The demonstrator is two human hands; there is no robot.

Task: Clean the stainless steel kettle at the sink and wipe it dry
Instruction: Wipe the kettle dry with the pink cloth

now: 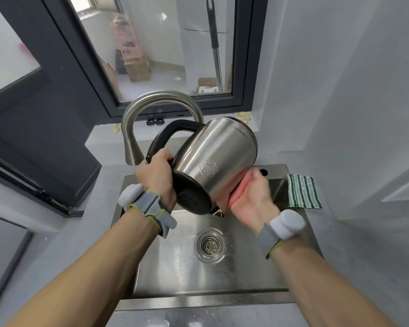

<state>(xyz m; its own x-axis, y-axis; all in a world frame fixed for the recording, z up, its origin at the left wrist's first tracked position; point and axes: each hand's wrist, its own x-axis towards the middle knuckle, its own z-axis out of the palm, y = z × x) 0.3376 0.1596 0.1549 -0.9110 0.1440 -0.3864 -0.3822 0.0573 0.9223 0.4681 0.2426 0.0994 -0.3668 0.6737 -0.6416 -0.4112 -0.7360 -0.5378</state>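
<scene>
a grey tabletop (99, 208) is seen below a dark-framed window (165, 50), with a steel sink (198, 274) set into it and a curved faucet (151, 100) at its back. the stainless steel kettle (213, 166) is held tilted above the sink, its lid end lowest and its base raised to the right. the black handle (165, 135) is gripped by the left hand (156, 175). the blurred right hand (253, 197) is pressed against the kettle's lower side; whether anything is held in it cannot be told. a green-striped cloth (304, 192) lies on the sink's right rim.
</scene>
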